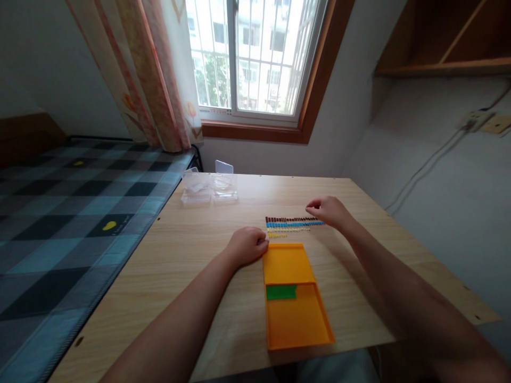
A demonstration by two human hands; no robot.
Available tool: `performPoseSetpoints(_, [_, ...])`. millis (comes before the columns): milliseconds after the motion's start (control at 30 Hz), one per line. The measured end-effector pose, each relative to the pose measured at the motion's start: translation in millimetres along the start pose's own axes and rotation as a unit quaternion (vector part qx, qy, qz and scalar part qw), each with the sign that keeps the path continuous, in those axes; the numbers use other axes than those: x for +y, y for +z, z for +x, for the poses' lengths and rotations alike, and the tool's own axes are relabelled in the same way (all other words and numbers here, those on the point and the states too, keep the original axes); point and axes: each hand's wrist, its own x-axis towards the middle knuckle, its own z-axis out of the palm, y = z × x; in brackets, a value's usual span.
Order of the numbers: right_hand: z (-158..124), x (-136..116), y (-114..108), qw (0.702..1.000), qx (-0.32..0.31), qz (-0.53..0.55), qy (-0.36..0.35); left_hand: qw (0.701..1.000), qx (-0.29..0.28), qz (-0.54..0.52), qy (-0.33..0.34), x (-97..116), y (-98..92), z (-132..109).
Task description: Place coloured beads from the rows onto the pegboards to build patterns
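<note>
The step in hand seems to be arranging brown pieces (275, 219), rowed mid-length on the desk (199, 229); the right hand (329, 211), fingers narrow by their right end, any grip indiscernible, likely needs a delicate touch. The left hand (247, 244), curled, contents hidden, rests at the orange tray's (285, 263) far-left corner; room lies toward the desk's right edge.
</note>
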Motion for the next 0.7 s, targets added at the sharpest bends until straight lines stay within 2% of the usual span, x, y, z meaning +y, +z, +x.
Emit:
performPoseSetpoints(67, [-39.2, -8.0, -10.4, 0.998, 0.008, 0.032, -0.05, 1.0, -0.002, 0.0, -0.001, 0.1, -0.2, 0.3])
performPoseSetpoints(133, [-85.2, -16.8, -13.4, 0.983, 0.015, 0.105, -0.151, 1.0, -0.004, 0.004, 0.0, -0.1, 0.0, 0.6])
performPoseSetpoints(167, [-107.9, -21.2, -11.5, 0.975, 0.0, 0.13, -0.178, 1.0, -0.005, 0.006, 0.0, -0.2, 0.2, 0.8])
performPoseSetpoints(233, [-147.4, -28.5, -1.1, 0.966, -0.053, 0.161, -0.195, 1.0, -0.01, 0.011, 0.001, 0.1, 0.3, 1.0])
performPoseSetpoints(300, [-174.2, -32.6, 15.0, 0.965, -0.079, 0.158, -0.195, 1.0, -0.016, 0.012, -0.001, 0.9, -0.2, 1.2])
performPoseSetpoints(367, [-187.7, -33.3, 31.8, 0.969, -0.079, 0.139, -0.19, 1.0, -0.019, 0.013, -0.002, 2.0, -1.1, 1.4])
performPoseSetpoints(467, [-191.6, -32.3, 50.4, 0.975, -0.064, 0.107, -0.186, 1.0, -0.02, 0.015, -0.004, 3.0, -2.3, 1.8])
performPoseSetpoints(700, [-188.3, -39.5, 61.2, 0.979, -0.01, 0.052, -0.196, 1.0, -0.017, 0.013, -0.004, 1.3, -1.5, 2.3])
